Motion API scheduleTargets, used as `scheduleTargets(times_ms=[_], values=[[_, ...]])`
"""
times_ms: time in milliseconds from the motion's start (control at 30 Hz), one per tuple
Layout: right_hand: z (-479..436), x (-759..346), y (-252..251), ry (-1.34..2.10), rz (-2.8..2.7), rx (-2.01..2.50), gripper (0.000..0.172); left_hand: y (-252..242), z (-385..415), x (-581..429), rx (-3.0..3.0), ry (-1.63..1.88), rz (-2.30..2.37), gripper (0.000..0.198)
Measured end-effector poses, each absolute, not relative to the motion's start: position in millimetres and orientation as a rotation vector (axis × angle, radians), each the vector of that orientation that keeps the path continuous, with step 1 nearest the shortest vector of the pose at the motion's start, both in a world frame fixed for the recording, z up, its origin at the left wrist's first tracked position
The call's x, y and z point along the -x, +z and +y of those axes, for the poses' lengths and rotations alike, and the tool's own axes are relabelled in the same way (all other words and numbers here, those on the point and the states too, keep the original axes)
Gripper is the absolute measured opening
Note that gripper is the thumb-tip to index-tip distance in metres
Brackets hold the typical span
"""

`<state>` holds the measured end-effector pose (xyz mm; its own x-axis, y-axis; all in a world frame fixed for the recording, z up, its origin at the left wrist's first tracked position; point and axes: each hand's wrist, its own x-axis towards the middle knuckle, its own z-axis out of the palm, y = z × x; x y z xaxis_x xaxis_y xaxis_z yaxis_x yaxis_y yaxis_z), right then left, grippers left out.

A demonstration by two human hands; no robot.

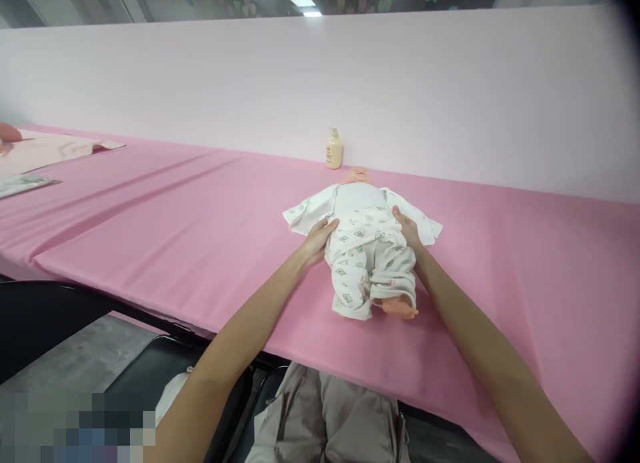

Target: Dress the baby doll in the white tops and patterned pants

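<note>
A baby doll (358, 176) lies on its back on the pink-covered table (225, 230), head towards the wall. It wears a white top (360, 195) with the sleeves spread wide. White printed baby trousers (367, 233) reach up to its waist, and one bare foot (400, 308) sticks out of a leg; the other foot is mostly hidden in the cloth. At the waist, my left hand (317, 240) grips the trousers from the left side, thumb on top. Opposite it, my right hand (407, 230) grips the other side. Fingers of both hands are partly hidden behind the doll.
A pale yellow pump bottle (334, 150) stands against the white wall (200, 83) behind the doll's head. At the far left lie a pale pink cloth (50, 153) and a folded printed cloth or packet (25, 184). Black chairs (155, 363) stand at the table's front edge.
</note>
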<state>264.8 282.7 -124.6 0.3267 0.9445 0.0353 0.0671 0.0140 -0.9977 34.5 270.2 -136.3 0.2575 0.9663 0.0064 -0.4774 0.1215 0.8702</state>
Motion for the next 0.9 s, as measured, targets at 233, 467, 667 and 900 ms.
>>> scheduleTargets(times_ms=[233,467,667,900], values=[[274.3,-263.2,-117.2,0.982,-1.039,1.522,0.054,-131.5,264.4,-34.8,-1.050,1.250,0.830,0.037],[282.0,-263.0,-130.4,1.122,-1.189,1.384,0.055,-130.4,268.0,-28.1,-1.108,1.335,0.960,0.037],[281.5,-272.8,-128.5,1.341,-1.180,1.186,0.025,-130.3,272.3,-25.8,-1.052,1.318,0.847,0.033],[270.6,-310.0,-111.6,1.417,-1.504,1.264,0.020,-128.8,290.7,-15.4,-1.126,1.265,0.882,0.028]])
